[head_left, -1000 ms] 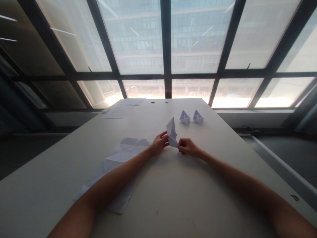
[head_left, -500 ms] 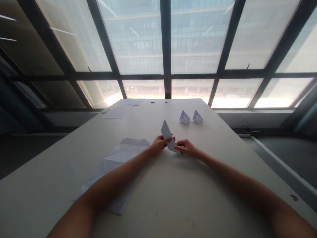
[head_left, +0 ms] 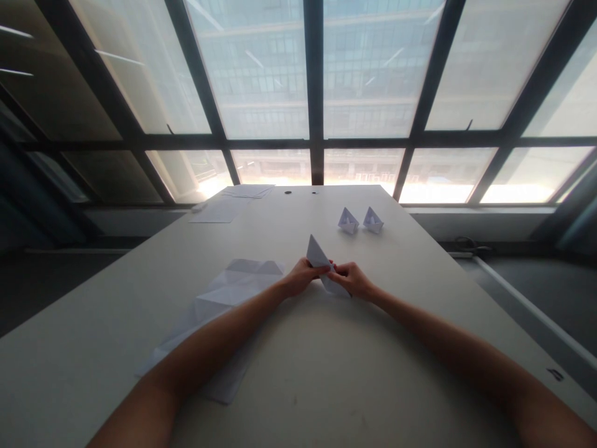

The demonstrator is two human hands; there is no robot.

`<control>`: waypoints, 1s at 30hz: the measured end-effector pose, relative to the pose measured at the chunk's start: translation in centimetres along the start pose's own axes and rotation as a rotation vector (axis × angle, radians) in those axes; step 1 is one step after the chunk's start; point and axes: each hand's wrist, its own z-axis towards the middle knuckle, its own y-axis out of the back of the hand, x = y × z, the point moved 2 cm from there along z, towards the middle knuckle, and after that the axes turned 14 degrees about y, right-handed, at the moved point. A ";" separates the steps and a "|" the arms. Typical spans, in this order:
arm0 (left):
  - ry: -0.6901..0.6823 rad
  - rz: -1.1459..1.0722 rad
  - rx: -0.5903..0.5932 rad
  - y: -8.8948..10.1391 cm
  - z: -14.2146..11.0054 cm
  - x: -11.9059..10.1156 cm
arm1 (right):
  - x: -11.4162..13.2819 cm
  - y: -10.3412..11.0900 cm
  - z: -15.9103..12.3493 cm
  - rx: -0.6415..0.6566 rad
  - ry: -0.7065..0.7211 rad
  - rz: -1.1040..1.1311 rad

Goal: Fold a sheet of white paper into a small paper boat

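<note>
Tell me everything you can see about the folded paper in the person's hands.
The folded paper is white, with flat faces, straight edges and a sharp point at its upper end. It slants from upper left down to lower right, in front of the person above the white table. The left hand grips its middle, thumb across the near face; the right hand pinches it just beside, hiding part of it. Whether its lower end touches the table, I cannot tell.

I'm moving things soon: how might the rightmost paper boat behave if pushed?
The rightmost paper boat looks like plain folded paper, so it's probably very light. It would likely slide rather than roll, given its angular shape. Its pointed peak could make it tip.
</note>
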 end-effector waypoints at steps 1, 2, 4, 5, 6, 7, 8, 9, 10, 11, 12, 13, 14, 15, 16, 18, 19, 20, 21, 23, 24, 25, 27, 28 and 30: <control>-0.013 0.013 0.001 0.0 0.0 0.1 | 0.0 0.0 0.0 -0.008 -0.012 -0.004; -0.023 0.022 0.001 0.0 0.1 0.2 | -0.1 0.0 0.0 -0.013 -0.025 -0.007; -0.029 0.031 -0.002 0.0 0.1 0.3 | -0.2 -0.1 -0.1 -0.011 -0.047 0.003; -0.026 0.031 -0.003 0.0 0.1 0.3 | -0.2 0.0 -0.1 -0.005 -0.057 0.016; -0.019 0.028 -0.005 0.0 0.1 0.3 | -0.2 0.0 -0.2 0.004 -0.067 0.036; -0.009 0.022 -0.010 0.0 0.1 0.2 | -0.2 0.0 -0.2 0.014 -0.077 0.058; 0.001 0.012 -0.018 0.0 0.0 0.2 | -0.1 0.0 -0.2 0.027 -0.083 0.079; 0.009 -0.001 -0.031 -0.1 0.0 0.1 | -0.1 0.1 -0.3 0.040 -0.086 0.097; 0.013 -0.017 -0.045 -0.1 -0.1 0.0 | 0.0 0.1 -0.3 0.056 -0.086 0.111; 0.014 -0.034 -0.054 0.0 -0.1 0.0 | 0.0 0.2 -0.3 0.075 -0.085 0.121; 0.012 -0.053 -0.057 0.0 -0.1 -0.1 | 0.0 0.2 -0.3 0.092 -0.084 0.126; 0.007 -0.073 -0.055 0.1 0.0 -0.2 | 0.0 0.3 -0.3 0.107 -0.084 0.128; 0.000 -0.096 -0.054 0.1 0.0 -0.2 | 0.1 0.3 -0.3 0.118 -0.086 0.127; -0.007 -0.121 -0.059 0.3 0.1 -0.2 | 0.1 0.4 -0.4 0.127 -0.089 0.126; -0.015 -0.149 -0.071 0.4 0.2 -0.3 | 0.1 0.5 -0.4 0.134 -0.091 0.125; -0.036 -0.208 -0.117 0.8 0.4 -0.4 | 0.2 0.6 -0.4 0.146 -0.094 0.124; -0.050 -0.235 -0.141 1.0 0.5 -0.5 | 0.3 0.6 -0.4 0.151 -0.097 0.126; -0.067 -0.261 -0.164 1.2 0.6 -0.5 | 0.3 0.7 -0.4 0.158 -0.101 0.129; -0.084 -0.282 -0.182 1.3 0.7 -0.7 | 0.4 0.7 -0.4 0.167 -0.108 0.134; -0.116 -0.313 -0.212 1.6 0.8 -0.9 | 0.4 0.8 -0.5 0.189 -0.121 0.149; -0.131 -0.328 -0.224 1.7 0.9 -1.0 | 0.5 0.9 -0.5 0.202 -0.124 0.155; -0.143 -0.345 -0.231 1.8 0.9 -1.1 | 0.5 0.9 -0.5 0.214 -0.125 0.158; -0.139 -0.367 -0.214 2.0 0.8 -1.2 | 0.5 1.0 -0.6 0.222 -0.123 0.155; -0.115 -0.356 -0.185 2.0 0.8 -1.1 | 0.4 1.0 -0.6 0.215 -0.121 0.148; -0.027 -0.265 -0.091 1.7 0.7 -0.8 | 0.3 0.9 -0.5 0.171 -0.110 0.130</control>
